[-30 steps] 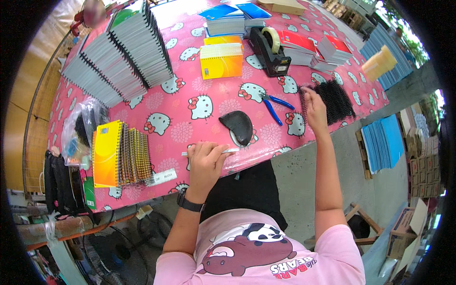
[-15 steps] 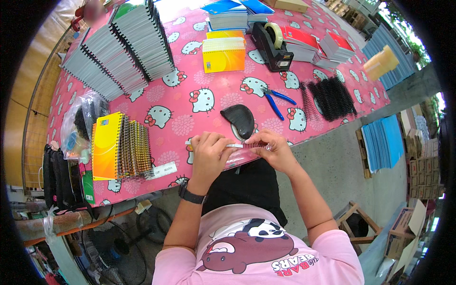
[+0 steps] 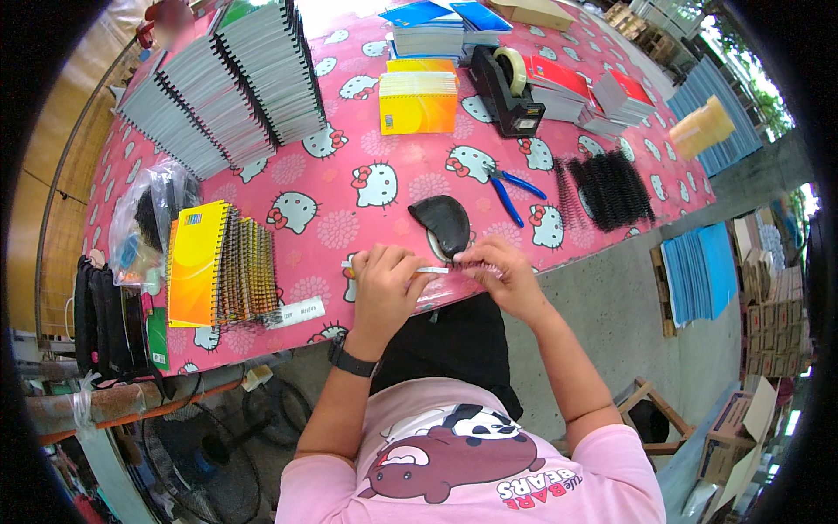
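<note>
Close to the table's front edge, my left hand (image 3: pixel 384 278) is closed on a thin white paper pad (image 3: pixel 434 270) seen edge-on; most of it is hidden behind the fingers. At the pad's right end, my right hand (image 3: pixel 499 272) pinches a dark spiral binding coil (image 3: pixel 478 266). The coil meets or nearly meets the pad; whether it threads through cannot be made out. Just beyond my fingers lies a black half-moon-shaped object (image 3: pixel 445 223) with a pale edge.
Blue-handled pliers (image 3: pixel 511 194) and a pile of black coils (image 3: pixel 611 188) lie to the right. Yellow spiral notebooks (image 3: pixel 196 262) stand at left, near tall bound stacks (image 3: pixel 236 87). Farther back are yellow pads (image 3: pixel 417 109), a tape dispenser (image 3: pixel 506 92) and red-covered pads (image 3: pixel 559 83).
The view has shifted slightly. My right hand's fingers have moved a little along the coil by the pad's end, while my left hand keeps its hold.
</note>
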A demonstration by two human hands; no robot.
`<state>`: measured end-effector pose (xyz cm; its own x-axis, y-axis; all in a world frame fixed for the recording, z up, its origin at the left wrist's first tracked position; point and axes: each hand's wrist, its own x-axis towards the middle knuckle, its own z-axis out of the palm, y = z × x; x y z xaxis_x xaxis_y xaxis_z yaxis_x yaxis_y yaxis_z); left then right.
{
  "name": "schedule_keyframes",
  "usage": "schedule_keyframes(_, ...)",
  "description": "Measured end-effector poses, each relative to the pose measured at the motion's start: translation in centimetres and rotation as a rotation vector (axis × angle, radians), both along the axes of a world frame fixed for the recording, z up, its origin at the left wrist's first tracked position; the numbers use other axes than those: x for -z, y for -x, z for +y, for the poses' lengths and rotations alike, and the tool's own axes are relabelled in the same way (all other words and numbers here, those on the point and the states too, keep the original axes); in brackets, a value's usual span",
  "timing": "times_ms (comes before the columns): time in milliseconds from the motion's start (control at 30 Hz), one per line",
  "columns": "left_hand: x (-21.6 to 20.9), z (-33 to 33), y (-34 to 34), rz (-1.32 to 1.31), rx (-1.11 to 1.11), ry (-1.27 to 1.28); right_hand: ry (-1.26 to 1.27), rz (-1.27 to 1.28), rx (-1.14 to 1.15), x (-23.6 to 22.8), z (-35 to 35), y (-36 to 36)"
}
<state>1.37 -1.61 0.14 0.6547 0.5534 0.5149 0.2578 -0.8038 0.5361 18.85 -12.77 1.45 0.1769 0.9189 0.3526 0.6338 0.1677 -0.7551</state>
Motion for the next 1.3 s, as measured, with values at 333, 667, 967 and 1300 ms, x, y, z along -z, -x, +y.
schedule_keyframes(333,0.0,-0.3,0.1,0.005,-0.019,0.008,0.402,0.213,-0.05,-1.1,-0.1,0.2)
schedule_keyframes(667,-0.3,-1.5,-0.6,0.038,0.029,0.029,0.346,0.3,-0.174,-1.2,-0.1,0.0)
schedule_keyframes(967,-0.9,-1.2,-0.6,0.092,0.114,-0.015,0.083,-0.053,-0.117,1.5,5.2,-4.6)
schedule_keyframes(1300,-1.4,-0.9,-0.4,0.044,0.119,-0.065,0.399,-0.359,-0.333,2.4,7.8,-4.8)
